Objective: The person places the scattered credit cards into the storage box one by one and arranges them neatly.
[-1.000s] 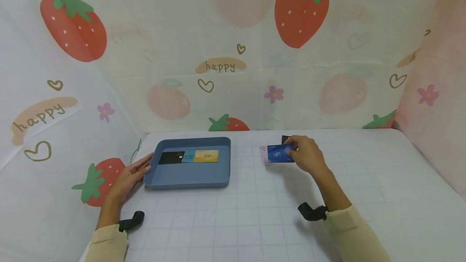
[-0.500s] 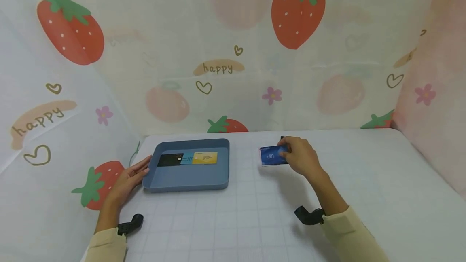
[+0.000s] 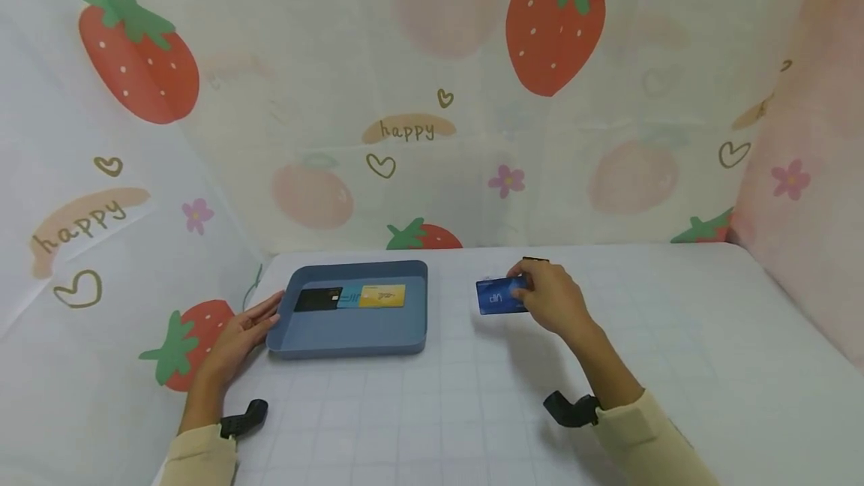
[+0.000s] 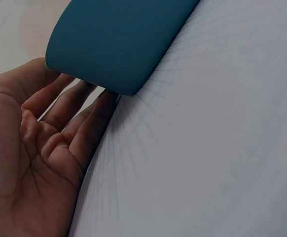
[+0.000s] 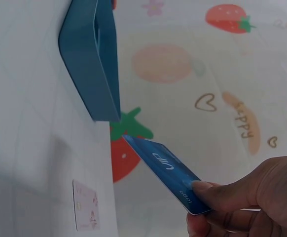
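Note:
My right hand [image 3: 553, 297] pinches a blue VIP card [image 3: 498, 296] between thumb and fingers, raised above the table; the right wrist view shows this card [image 5: 158, 168] tilted. Below it a pale pink card [image 5: 87, 206] lies on the table, almost wholly hidden in the head view. A dark card [image 3: 536, 259] peeks out behind the right hand. To the left stands a blue-grey tray [image 3: 347, 336] holding a black card [image 3: 316, 299], a light blue card [image 3: 349, 297] and a yellow card [image 3: 382, 296] in a row. My left hand [image 3: 238, 337] rests against the tray's left side, fingers extended.
A white gridded cloth covers the table [image 3: 405, 418]. Behind it hangs a strawberry-print curtain [image 3: 324, 96], with further sheets at left and right. Each wrist wears a black camera mount, one at the left [image 3: 244, 418] and one at the right [image 3: 572, 409].
My right hand has carried the blue card a little to the left, so it now covers most of the pink card in the head view. My left hand stays at the tray.

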`<state>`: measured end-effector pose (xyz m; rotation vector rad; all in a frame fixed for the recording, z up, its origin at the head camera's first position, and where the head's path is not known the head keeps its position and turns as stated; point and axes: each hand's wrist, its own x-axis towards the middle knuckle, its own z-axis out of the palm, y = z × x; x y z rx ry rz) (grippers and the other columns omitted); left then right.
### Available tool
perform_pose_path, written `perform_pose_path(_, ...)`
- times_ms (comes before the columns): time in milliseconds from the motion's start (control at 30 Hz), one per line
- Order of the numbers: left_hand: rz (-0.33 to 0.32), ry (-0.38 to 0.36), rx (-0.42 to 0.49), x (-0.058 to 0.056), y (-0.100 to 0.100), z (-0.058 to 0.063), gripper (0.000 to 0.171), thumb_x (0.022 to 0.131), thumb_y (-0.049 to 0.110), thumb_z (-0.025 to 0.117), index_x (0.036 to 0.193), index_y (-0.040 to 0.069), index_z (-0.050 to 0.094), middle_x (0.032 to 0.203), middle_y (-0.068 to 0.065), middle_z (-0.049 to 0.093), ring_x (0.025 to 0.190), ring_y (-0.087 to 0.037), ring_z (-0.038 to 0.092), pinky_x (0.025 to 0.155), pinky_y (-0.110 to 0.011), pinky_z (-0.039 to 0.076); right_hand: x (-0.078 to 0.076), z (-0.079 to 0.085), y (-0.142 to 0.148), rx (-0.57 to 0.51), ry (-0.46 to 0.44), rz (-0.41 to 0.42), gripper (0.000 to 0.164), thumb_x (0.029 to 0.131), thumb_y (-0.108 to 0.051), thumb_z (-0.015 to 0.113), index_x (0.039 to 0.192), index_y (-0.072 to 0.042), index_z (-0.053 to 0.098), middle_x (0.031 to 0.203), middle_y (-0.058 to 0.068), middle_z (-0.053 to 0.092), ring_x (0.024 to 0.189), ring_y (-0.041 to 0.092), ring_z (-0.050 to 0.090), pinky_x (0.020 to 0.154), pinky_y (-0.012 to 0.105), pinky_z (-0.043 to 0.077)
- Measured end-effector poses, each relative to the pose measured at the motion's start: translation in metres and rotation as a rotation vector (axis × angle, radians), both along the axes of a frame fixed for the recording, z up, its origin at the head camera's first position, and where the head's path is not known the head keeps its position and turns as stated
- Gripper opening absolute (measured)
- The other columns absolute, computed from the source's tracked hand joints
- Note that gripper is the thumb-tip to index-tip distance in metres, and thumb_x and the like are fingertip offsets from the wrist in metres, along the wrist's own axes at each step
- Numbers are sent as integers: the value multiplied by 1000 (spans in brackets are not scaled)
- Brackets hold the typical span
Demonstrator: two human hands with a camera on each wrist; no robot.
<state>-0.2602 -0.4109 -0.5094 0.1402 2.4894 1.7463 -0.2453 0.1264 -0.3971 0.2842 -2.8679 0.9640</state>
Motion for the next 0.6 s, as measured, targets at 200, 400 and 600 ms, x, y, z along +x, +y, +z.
perform_pose_path(200, 10, -12, -24, 4, 2, 3, 67, 104, 38, 59, 161, 17, 32, 165, -7, 30, 153, -27, 22, 99, -8, 39, 6, 2, -6, 7, -7, -3, 25, 92, -8, 74, 117, -8, 73, 95, 11, 70, 85, 26, 63, 73, 43, 53)
perform_pose_path(400, -19, 24, 9, 2, -2, 2, 64, 105, 32, 57, 160, 11, 32, 165, -11, 29, 149, -8, 29, 98, -8, 39, 10, 3, -15, 12, -1, 4, 25, 93, -9, 74, 118, -9, 73, 105, 14, 73, 91, 28, 67, 76, 45, 56)
perform_pose_path(600, -30, 53, 26, 1, -3, -1, 62, 106, 29, 57, 159, 9, 33, 164, -13, 30, 137, 8, 37, 98, -8, 40, 13, 4, -21, 29, -3, 14, 26, 92, -9, 75, 118, -11, 74, 105, 14, 73, 91, 28, 67, 74, 44, 57)
